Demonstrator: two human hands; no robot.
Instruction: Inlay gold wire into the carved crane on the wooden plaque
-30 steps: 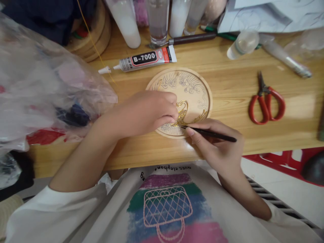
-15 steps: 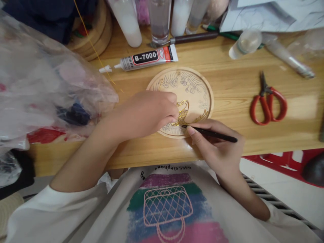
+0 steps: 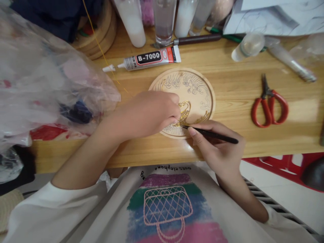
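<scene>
A round wooden plaque (image 3: 214,101) lies on the table with a drawn pattern and a bird outlined in gold wire (image 3: 186,114). My left hand (image 3: 162,109) is closed over the plaque's left side, its fingertips pinched at the bird's body. A loose strand of gold wire (image 3: 101,50) runs from the top down to this hand; the pinched end is hidden. In my right hand (image 3: 220,145), slim black tweezers (image 3: 215,134) are gripped between thumb and fingers, their tip touching or just above the bird's lower edge. Their two arms cannot be told apart.
Behind the plaque lie a B-7000 glue tube (image 3: 152,58) and a dark-handled tool (image 3: 197,39). Red-handled pliers (image 3: 270,104) rest at right. Several bottles (image 3: 164,23) stand at the back, beside papers (image 3: 278,17). A plastic bag (image 3: 83,77) covers the left side.
The view has shifted slightly, so the table objects sit a little further right and lower. Both hands keep nearly the same pose at the plaque. The loose gold strand has shifted right.
</scene>
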